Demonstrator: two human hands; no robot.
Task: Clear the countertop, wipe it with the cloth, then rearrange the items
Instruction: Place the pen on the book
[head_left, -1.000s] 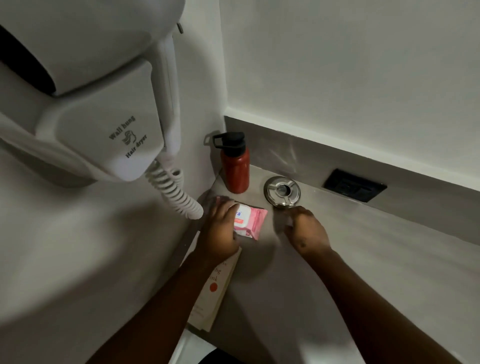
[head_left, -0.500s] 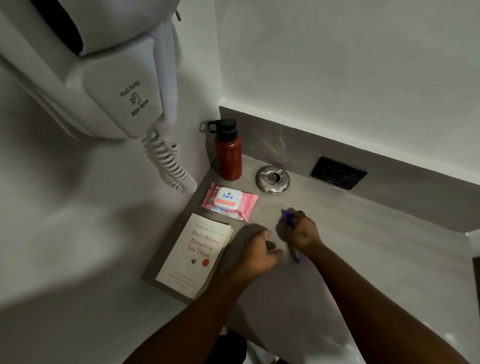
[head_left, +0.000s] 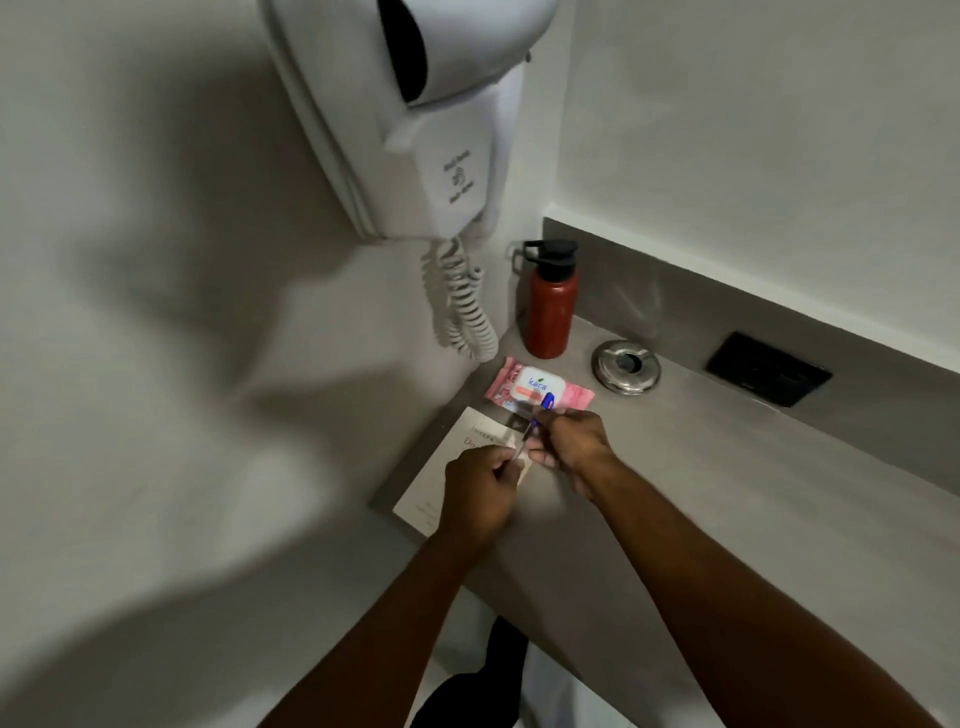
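Both hands now pinch the blue pen (head_left: 535, 418), right hand (head_left: 569, 447) at its capped end, left hand (head_left: 480, 491) newly come to its tip, over the book (head_left: 457, 452), wipes pack (head_left: 537, 388) just beyond: rearranging looks nearly done.
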